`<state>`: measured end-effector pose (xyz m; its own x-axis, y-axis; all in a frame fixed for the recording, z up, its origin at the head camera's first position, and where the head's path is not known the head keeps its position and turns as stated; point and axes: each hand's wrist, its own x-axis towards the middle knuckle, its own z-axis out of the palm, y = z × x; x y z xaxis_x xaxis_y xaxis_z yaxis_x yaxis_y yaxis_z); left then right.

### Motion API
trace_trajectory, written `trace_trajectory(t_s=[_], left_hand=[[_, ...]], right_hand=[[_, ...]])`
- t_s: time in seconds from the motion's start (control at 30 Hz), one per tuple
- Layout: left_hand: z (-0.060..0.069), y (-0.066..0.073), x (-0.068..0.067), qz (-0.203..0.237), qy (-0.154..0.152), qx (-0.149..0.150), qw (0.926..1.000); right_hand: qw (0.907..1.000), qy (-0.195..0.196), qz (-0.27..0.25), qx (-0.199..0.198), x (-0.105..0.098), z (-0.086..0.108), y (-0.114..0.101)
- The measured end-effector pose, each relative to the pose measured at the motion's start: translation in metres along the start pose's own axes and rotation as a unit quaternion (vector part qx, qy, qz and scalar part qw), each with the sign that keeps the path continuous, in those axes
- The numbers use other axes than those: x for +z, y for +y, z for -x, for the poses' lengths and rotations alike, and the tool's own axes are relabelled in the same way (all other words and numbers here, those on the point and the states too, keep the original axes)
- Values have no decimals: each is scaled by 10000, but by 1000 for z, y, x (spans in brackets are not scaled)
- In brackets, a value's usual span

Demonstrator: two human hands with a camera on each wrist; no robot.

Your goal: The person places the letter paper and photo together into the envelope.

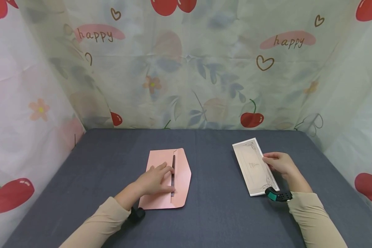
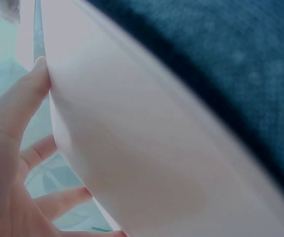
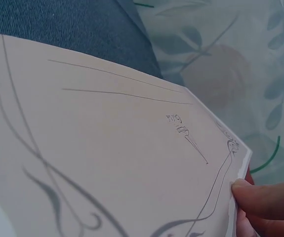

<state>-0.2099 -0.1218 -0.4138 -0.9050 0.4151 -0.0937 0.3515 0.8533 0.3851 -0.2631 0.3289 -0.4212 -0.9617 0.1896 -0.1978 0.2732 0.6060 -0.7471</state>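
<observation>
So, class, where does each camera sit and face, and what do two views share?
Head: worn on the head, facing forward and down at the left hand, right hand, sleeves, envelope and card.
Left wrist: worn there, facing the envelope; part of that hand shows.
Right wrist: worn there, facing the card; part of that hand shows.
Head and right wrist share the card.

Envelope (image 1: 182, 179) left of card (image 1: 255, 168).

Card (image 1: 250, 153) lettering (image 1: 253, 165) too small to read; left-wrist view crops envelope (image 2: 117, 123).
</observation>
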Motion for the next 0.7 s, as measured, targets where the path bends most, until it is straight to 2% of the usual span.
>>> trace_trajectory(t_s=[0.17, 0.3, 0.5, 0.7], left_hand=[[1, 1, -1, 34, 4, 48, 10000], [1, 1, -1, 41, 5, 81, 10000], [2, 2, -2, 47, 20, 108, 9999], [1, 2, -2, 69, -7, 80, 9999]], right_hand=[[9995, 134, 84, -257, 8, -26, 23], [9990, 200, 76, -381, 14, -38, 32], [9989, 257, -51, -392, 20, -44, 32], [9980, 200, -10, -592, 26, -46, 31]])
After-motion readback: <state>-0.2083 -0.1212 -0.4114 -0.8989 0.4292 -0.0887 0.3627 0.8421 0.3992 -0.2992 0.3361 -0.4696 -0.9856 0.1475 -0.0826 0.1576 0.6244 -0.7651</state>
